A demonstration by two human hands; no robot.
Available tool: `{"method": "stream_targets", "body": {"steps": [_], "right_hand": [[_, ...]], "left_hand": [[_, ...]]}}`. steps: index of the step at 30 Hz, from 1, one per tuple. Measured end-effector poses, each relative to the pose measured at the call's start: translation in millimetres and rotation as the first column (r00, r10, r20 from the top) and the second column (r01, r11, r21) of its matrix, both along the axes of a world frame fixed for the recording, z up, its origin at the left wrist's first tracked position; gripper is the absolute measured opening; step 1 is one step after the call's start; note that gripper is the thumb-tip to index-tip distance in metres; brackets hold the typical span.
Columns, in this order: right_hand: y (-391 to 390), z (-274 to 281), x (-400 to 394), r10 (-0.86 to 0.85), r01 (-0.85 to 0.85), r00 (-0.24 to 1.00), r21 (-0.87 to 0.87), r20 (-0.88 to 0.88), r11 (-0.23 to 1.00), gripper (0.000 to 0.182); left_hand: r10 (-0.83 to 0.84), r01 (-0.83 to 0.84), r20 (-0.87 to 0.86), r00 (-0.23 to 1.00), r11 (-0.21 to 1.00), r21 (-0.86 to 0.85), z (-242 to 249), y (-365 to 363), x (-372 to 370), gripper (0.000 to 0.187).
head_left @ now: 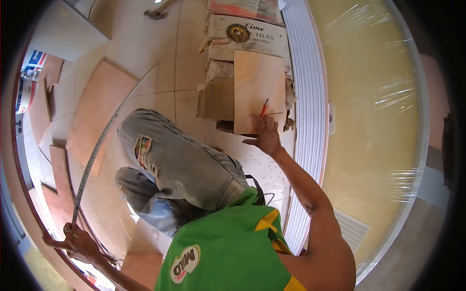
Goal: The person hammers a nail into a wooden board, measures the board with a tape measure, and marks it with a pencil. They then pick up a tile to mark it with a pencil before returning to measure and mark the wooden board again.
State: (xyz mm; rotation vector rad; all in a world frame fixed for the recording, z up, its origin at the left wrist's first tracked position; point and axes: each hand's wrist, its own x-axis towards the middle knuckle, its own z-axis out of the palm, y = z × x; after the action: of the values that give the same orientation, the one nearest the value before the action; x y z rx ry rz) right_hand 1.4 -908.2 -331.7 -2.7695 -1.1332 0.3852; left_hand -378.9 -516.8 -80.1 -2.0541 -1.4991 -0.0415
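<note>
My right hand (pixel 265 136) holds a red pencil (pixel 264 107) with its tip on a beige tile (pixel 257 87). That tile lies on top of a torn carton of tiles (pixel 242 36) on the floor. My left hand (pixel 77 241) is stretched far out to the lower left and grips one end of a long metal ruler (pixel 107 136). The ruler runs diagonally up toward the middle of the floor. My bent knees in torn jeans (pixel 179 165) are between the two hands.
Several brown tiles (pixel 99 109) lie loose on the tiled floor at the left. A hammer (pixel 158 10) rests at the top. A white moulded frame (pixel 310 97) and a yellow wall (pixel 374 111) run along the right. A white cabinet (pixel 65 31) stands at upper left.
</note>
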Motion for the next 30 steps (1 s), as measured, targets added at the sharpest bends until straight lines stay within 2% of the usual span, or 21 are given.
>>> {"method": "stream_targets", "body": {"steps": [3, 4, 5, 7, 8, 9, 10, 11, 12, 14, 15, 17, 19, 21, 22, 23, 25, 26, 27, 29, 30], "right_hand": [[-28.4, -1.8, 12.3, -0.006, 0.001, 0.998, 0.091, 0.061, 0.996, 0.097], [-34.3, 6.1, 14.0, -0.042, 0.044, 0.999, 0.065, -0.022, 0.997, 0.100], [-44.4, 4.0, 13.6, -0.054, 0.054, 0.999, 0.060, -0.008, 0.997, 0.100], [-53.6, -6.1, 11.6, 0.005, -0.019, 0.998, 0.224, 0.061, 0.974, 0.097], [-56.0, -3.8, 8.0, -0.033, 0.022, 0.999, 0.239, 0.043, 0.971, 0.087], [-57.9, -4.3, 1.8, -0.041, 0.029, 0.998, 0.247, 0.044, 0.969, 0.087], [-58.5, -3.7, -3.9, -0.224, 0.297, 0.949, 0.396, -0.222, 0.869, 0.077], [-58.3, -2.9, -7.7, -0.327, 0.560, 0.806, 0.453, -0.494, 0.694, 0.067], [-57.6, -1.8, -10.5, -0.327, 0.562, 0.805, 0.460, -0.494, 0.688, 0.067], [-52.8, 11.1, -16.0, -0.659, 0.680, 0.705, 0.510, -0.261, 0.526, 0.051], [-56.9, 9.5, -14.0, -0.662, 0.681, 0.702, 0.517, -0.261, 0.518, 0.051], [-64.9, 7.5, 1.8, -0.657, 0.638, 0.749, 0.360, -0.084, 0.681, 0.046], [-54.0, 17.4, 12.3, -0.706, 0.705, 0.697, 0.301, -0.128, 0.642, 0.051], [-35.9, 35.9, 16.7, -0.760, 0.773, 0.628, 0.021, -0.168, 0.634, 0.057], [-28.6, 39.7, 17.1, -0.775, 0.790, 0.592, -0.033, -0.218, 0.613, 0.068], [-20.0, 39.7, 16.9, -0.774, 0.791, 0.595, -0.011, -0.218, 0.611, 0.068], [-6.2, 35.0, 17.0, -0.780, 0.781, 0.623, -0.012, -0.063, 0.625, 0.077], [-3.4, 35.7, 24.2, -0.788, 0.784, 0.598, -0.099, -0.148, 0.613, 0.093], [-1.6, 35.6, 25.0, -0.783, 0.781, 0.603, -0.091, -0.151, 0.618, 0.093], [4.7, 37.1, 24.8, -0.861, 0.856, 0.503, -0.095, -0.080, 0.509, 0.106], [5.9, 34.7, 23.9, -0.857, 0.853, 0.509, -0.083, -0.087, 0.515, 0.106]], "left_hand": [[0.006, -0.006, -0.003, 1.000, 0.999, 0.036, -0.8, -1.3, 0.9, 0.018], [-0.004, 0.004, 0.009, 1.000, 0.999, 0.037, 1.3, -2.6, 1.5, 0.018], [0.025, -0.025, 0.021, 0.999, 1.000, 0.005, 4.3, -4.9, 2.3, 0.018], [0.049, -0.048, 0.044, 0.998, 0.999, -0.023, 6.6, -8.8, 3.8, 0.018], [0.055, -0.054, 0.044, 0.998, 0.998, -0.029, 8.8, -10.2, 3.1, 0.018], [0.060, -0.059, 0.042, 0.997, 0.998, -0.033, 12.3, -10.7, 2.3, 0.017], [0.050, -0.049, 0.047, 0.998, 0.998, -0.024, 14.5, -10.2, 2.9, 0.017], [0.064, -0.062, 0.042, 0.997, 0.998, -0.027, 15.0, -9.5, 3.6, 0.018], [0.081, -0.079, 0.037, 0.996, 0.996, -0.031, 15.3, -10.3, 2.2, 0.018], [0.063, -0.062, 0.028, 0.998, 0.998, -0.020, 13.8, -11.9, -5.8, 0.018], [0.056, -0.055, 0.033, 0.998, 0.998, -0.014, 12.3, -10.4, -13.0, 0.018], [0.037, -0.037, 0.001, 0.999, 0.999, 0.035, 10.8, -7.8, -17.7, 0.019], [0.059, -0.059, 0.010, 0.998, 0.998, 0.008, 10.5, -9.1, -16.4, 0.019], [0.063, -0.063, 0.007, 0.998, 0.998, 0.024, 8.5, -5.0, -26.7, 0.019], [0.089, -0.089, 0.045, 0.995, 0.996, -0.006, 14.5, -12.3, -17.1, 0.018], [0.086, -0.086, 0.063, 0.994, 0.996, 0.005, 13.7, -10.1, -18.2, 0.018], [0.046, -0.045, 0.173, 0.984, 0.999, -0.010, 11.6, -11.9, -20.5, 0.015], [0.009, -0.008, 0.158, 0.987, 1.000, -0.007, 14.2, -15.6, -18.9, 0.015], [0.013, -0.014, 0.163, 0.987, 1.000, 0.000, 14.9, -17.0, -19.9, 0.015], [0.003, -0.003, 0.156, 0.988, 1.000, 0.001, 13.8, -18.2, -23.3, 0.015], [-0.002, 0.001, 0.157, 0.988, 1.000, 0.005, 12.8, -17.5, -24.7, 0.016]]}}
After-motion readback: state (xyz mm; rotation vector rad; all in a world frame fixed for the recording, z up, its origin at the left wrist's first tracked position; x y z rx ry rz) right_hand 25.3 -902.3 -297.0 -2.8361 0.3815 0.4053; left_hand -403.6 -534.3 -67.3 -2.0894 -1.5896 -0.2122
